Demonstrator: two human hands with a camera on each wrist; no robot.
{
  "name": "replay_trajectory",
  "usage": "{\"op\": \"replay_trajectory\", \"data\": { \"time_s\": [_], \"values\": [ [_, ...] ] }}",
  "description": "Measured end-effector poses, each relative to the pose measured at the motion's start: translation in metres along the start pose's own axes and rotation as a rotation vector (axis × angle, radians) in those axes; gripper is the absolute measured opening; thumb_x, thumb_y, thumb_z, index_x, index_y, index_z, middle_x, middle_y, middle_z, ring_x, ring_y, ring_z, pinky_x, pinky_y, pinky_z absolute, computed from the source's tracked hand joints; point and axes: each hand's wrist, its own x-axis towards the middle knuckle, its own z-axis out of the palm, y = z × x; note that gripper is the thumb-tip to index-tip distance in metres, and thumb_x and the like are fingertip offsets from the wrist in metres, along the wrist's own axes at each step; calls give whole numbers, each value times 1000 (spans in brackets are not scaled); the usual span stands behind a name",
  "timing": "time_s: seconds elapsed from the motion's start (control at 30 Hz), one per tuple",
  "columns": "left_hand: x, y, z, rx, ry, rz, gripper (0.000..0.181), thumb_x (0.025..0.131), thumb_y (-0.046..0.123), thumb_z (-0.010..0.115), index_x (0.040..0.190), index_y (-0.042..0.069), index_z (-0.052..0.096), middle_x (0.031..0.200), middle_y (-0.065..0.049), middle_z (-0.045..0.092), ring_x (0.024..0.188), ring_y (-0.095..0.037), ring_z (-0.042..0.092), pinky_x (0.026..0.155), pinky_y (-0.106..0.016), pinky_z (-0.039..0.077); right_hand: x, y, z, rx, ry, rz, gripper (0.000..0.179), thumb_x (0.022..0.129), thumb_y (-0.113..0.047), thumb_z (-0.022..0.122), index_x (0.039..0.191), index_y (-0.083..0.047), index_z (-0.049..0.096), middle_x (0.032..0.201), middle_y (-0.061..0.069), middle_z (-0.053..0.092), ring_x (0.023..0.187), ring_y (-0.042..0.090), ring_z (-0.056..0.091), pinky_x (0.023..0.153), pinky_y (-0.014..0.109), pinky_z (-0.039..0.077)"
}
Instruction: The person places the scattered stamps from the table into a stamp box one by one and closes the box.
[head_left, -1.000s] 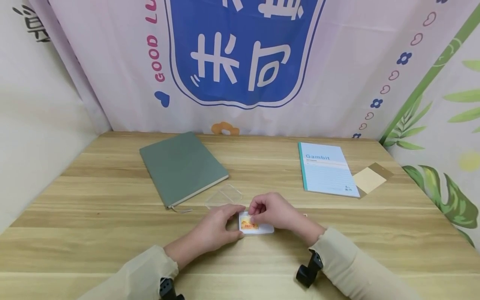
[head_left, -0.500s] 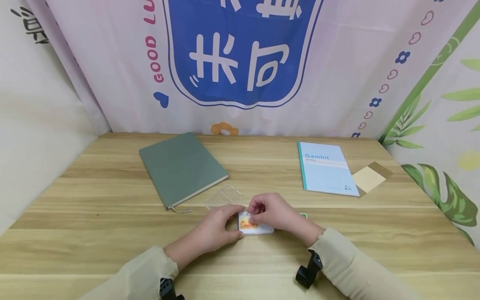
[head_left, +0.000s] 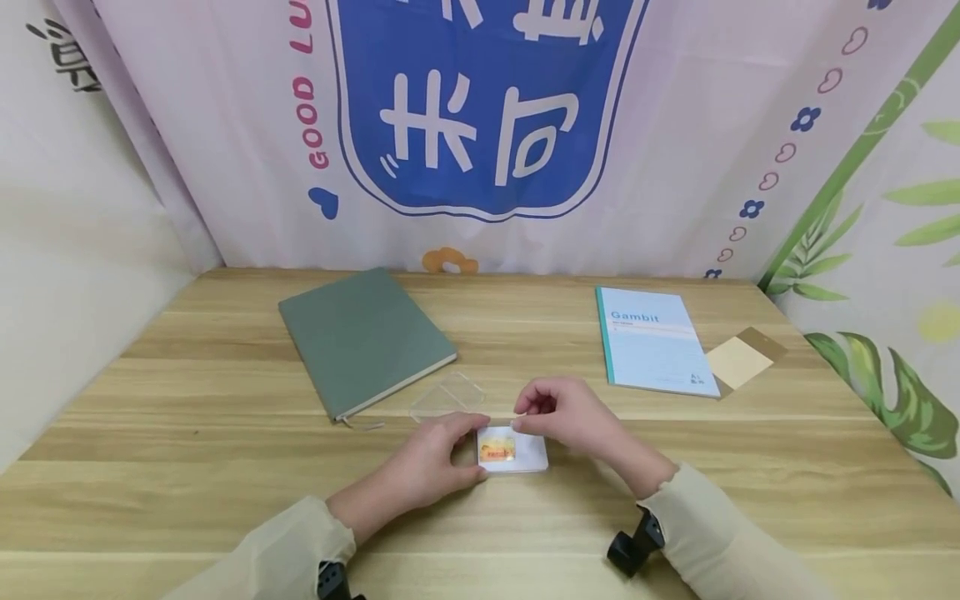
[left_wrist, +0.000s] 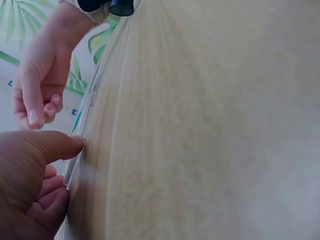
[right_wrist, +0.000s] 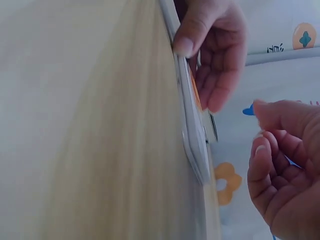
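Observation:
In the head view my left hand holds a small white card-like pad by its left end, thumb at the near edge and fingers at the far edge. A yellow-orange picture piece lies on the pad's left half. My right hand is raised just above the pad's far side, fingers loosely curled. The right wrist view shows a gap between this right hand's thumb and forefinger, with nothing visible there. Edge-on in that view, the pad looks thick, perhaps layered.
A clear plastic case or lid lies behind the left hand. A green hardcover notebook is at the back left. At the back right, a light blue notebook partly covers a brown and cream card on the wooden table.
My right hand has lifted off the picture piece and moved up and to the right, uncovering it. The left hand stays at the pad's left end.

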Motion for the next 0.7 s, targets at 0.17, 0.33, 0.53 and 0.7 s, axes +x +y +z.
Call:
{"op": "replay_trajectory", "data": {
  "time_s": [0.17,0.33,0.53,0.7],
  "values": [
    [-1,1,1,-3,9,5,53,76,13,75,123,0,55,119,-13,59,105,-24,56,89,-41,48,-8,7,-15,6,46,41,9,80,-17,71,84,-11,65,77,1,58,72,17,49,59,24,43],
    [-1,0,2,-2,11,10,53,76,13,75,124,0,54,119,-13,58,107,-24,55,90,-40,47,-17,17,-29,-27,61,60,11,80,-18,71,85,-10,66,78,2,59,73,18,50,62,25,44],
    [-2,0,3,-3,17,16,53,76,11,75,123,-1,54,119,-13,58,104,-23,56,88,-40,48,-32,29,-46,-85,37,92,21,81,-22,71,94,-6,68,80,2,58,76,17,50,64,25,44],
    [-3,1,3,2,17,15,53,76,12,75,123,0,54,116,-12,59,101,-21,56,86,-39,49,-45,40,-55,-89,48,106,24,81,-19,70,100,-4,68,81,2,58,76,16,50,62,23,44]
  ]
}}
